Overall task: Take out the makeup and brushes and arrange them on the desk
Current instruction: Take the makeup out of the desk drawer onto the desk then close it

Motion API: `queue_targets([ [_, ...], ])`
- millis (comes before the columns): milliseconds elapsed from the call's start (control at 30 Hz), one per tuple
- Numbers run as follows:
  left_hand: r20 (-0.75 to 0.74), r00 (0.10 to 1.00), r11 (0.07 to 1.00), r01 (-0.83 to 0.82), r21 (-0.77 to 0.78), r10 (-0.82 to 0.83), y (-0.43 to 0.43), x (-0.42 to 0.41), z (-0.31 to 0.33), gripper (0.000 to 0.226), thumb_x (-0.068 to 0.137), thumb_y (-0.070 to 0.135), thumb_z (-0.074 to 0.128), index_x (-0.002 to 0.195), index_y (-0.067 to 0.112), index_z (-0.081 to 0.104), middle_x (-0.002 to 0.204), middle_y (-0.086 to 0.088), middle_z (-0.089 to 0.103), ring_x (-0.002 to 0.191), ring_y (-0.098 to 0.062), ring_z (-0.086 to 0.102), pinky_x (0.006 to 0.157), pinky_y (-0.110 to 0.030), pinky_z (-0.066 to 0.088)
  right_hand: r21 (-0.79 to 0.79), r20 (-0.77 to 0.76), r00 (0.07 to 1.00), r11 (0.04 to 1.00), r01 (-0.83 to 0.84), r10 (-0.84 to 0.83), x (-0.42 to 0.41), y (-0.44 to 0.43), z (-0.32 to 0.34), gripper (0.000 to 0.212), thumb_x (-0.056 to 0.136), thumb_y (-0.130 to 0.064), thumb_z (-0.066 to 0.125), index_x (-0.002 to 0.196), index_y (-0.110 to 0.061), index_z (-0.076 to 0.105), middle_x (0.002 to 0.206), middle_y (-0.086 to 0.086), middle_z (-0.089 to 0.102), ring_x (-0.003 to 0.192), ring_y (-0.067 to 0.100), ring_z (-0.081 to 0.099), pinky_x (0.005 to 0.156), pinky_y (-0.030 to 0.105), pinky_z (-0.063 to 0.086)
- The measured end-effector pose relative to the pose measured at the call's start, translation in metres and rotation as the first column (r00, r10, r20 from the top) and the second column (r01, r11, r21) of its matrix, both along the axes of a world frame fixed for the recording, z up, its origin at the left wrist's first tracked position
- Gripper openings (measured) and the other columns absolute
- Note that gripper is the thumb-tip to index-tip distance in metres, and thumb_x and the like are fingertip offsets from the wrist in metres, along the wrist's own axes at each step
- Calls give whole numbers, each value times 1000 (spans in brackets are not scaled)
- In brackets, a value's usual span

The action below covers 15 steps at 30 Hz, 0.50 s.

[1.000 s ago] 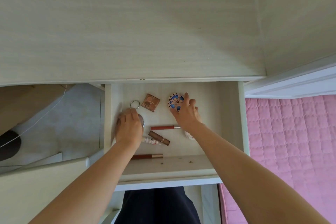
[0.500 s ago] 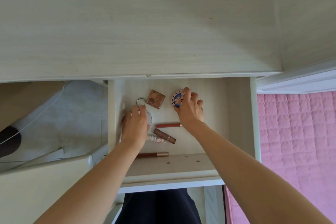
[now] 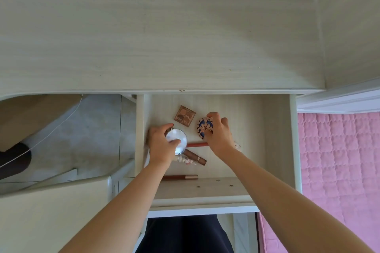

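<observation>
One silver compact (image 3: 178, 139) is gripped by the left hand (image 3: 160, 146), one patterned compact (image 3: 203, 127) by the right hand (image 3: 219, 135); palette (image 3: 184, 116) lettering is unreadable.

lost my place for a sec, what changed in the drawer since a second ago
The left hand took hold of the round mirror and lifted it. The right hand tipped the patterned disc on edge, gripping it. The square palette and brown tube stayed put.

Matt pale wood-grain desk (image 3: 164, 37), glossy mirror (image 3: 176, 139).
</observation>
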State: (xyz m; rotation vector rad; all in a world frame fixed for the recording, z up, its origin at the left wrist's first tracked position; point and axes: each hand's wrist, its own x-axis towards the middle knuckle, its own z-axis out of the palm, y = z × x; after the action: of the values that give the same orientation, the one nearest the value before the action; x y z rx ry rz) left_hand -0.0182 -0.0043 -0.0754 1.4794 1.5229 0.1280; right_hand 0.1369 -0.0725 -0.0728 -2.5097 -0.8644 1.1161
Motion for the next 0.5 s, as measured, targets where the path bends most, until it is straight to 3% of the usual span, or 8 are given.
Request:
queue_targets([
  [100,73,983,975,-157,-155,169,-1,2,16,56,72,6,76,125,16,59,114,0,59,100,-15,55,87,-27,47,50,1,997,995,-83,83,-5,-6,15,49,90,-1,47,130,-28,40,119,10,40,95,33,57,74,40,55],
  [233,138,946,916,-238,-323,295,-1,-1,41,54,72,9,80,121,17,61,108,1,65,95,-16,61,80,-29,50,110,-4,1000,994,-24,24,-13,-12,41,51,89,4,49,128,-28,46,120,9,41,102,28,54,75,31,52],
  [300,187,914,871,-257,-418,360,1,-6,58,46,73,6,79,116,12,64,101,-3,69,91,-17,64,77,-31,54,170,-2,999,985,36,-36,-15,-14,58,47,91,3,47,128,-25,49,119,9,41,102,27,54,75,27,50],
  [400,246,873,824,-254,-506,421,9,-16,80,37,75,4,77,109,11,67,100,-9,71,95,-25,67,87,-42,55,264,-4,996,961,84,-86,-17,-14,85,44,94,0,44,130,-25,51,117,7,43,103,24,54,79,24,50],
  [500,315,830,804,-237,-546,459,21,-24,105,34,75,5,78,105,17,67,105,-11,69,98,-25,66,78,-37,56,354,-8,995,931,93,-96,-19,-10,110,42,95,-4,47,130,-26,52,115,1,45,101,15,52,80,17,47],
])
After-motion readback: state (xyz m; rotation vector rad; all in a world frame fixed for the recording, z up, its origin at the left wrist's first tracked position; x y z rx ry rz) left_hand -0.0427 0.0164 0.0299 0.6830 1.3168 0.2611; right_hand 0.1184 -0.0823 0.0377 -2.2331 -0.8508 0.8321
